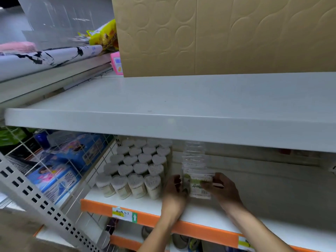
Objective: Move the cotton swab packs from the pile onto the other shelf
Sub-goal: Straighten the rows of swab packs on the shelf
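Note:
A row of clear flat cotton swab packs (195, 168) with green and white labels stands on the lower shelf (272, 231), which has an orange front edge. My left hand (175, 188) rests against the left side of the front pack. My right hand (222, 188) grips that pack from the right, fingers curled over its label. Left of the packs, several heart-shaped tubs of swabs (138, 168) stand in tight rows. The white upper shelf (163, 99) above them is bare.
A wire grid divider (76, 160) closes off the left bay, with blue boxes (60, 171) behind it. A tan embossed panel (218, 35) backs the upper shelf. A pink box (116, 63) and yellow bags (107, 36) lie at the upper left.

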`<state>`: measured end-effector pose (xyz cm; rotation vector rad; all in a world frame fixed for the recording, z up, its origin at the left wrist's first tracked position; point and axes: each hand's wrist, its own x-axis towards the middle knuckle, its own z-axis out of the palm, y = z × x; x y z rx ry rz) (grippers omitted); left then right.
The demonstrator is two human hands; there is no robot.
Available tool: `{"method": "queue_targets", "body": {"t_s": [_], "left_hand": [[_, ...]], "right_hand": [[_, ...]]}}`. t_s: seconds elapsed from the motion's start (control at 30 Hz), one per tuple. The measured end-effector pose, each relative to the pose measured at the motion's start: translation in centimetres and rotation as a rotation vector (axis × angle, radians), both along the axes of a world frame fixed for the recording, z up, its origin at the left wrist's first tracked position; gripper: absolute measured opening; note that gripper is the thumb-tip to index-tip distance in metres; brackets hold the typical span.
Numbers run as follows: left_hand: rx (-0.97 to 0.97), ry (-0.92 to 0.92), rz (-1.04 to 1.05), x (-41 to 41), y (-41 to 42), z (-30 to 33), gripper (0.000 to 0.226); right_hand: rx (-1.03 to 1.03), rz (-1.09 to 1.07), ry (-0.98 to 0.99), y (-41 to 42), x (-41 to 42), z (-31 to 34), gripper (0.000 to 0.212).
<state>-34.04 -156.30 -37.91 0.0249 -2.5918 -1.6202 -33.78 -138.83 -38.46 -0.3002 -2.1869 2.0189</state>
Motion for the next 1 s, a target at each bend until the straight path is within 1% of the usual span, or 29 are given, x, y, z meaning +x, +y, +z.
{"method": "queue_targets", "body": {"t_s": [0.07,0.13,0.27,0.33,0.4,0.57,0.67,0.77,0.83,1.0], "left_hand": [[0.020,-0.003,0.013,0.3,-0.2,0.0,0.021],[0.020,-0.009,0.013,0.8,-0.4,0.2,0.022],[-0.035,0.029,0.013,1.6,-0.3,0.5,0.039],[-0.073,0.020,0.006,2.0,-0.1,0.7,0.051],[-0.089,0.002,0.011,2.5,0.1,0.9,0.055],[-0.096,0.025,0.052,3.5,0.7,1.1,0.031],[-0.122,0.053,0.025,4.2,1.3,1.2,0.025],[-0.091,0.078,-0.028,4.5,2.2,1.8,0.022],[-0.069,0.059,-0.100,4.5,3.0,2.0,0.022],[-0.095,-0.022,-0.271,4.5,6.2,2.0,0.027]], "right_hand": [[0.022,-0.028,0.012,-0.4,-0.2,-0.2,0.028],[0.046,-0.048,0.013,-0.8,-0.5,-0.4,0.032],[0.094,-0.081,0.013,-2.0,-0.6,-0.7,0.043],[0.136,-0.118,0.012,-2.7,-0.5,-0.9,0.044],[0.171,-0.153,0.010,-3.2,-0.4,-1.2,0.041],[0.188,-0.183,-0.030,-3.4,0.3,-1.9,0.038],[0.161,-0.169,-0.057,-3.3,0.7,-1.6,0.038],[0.144,-0.163,-0.079,-2.9,1.1,-1.1,0.038],[0.134,-0.185,-0.095,-2.3,1.6,-0.7,0.034],[0.167,-0.301,-0.109,1.7,3.0,0.2,0.012]]}}
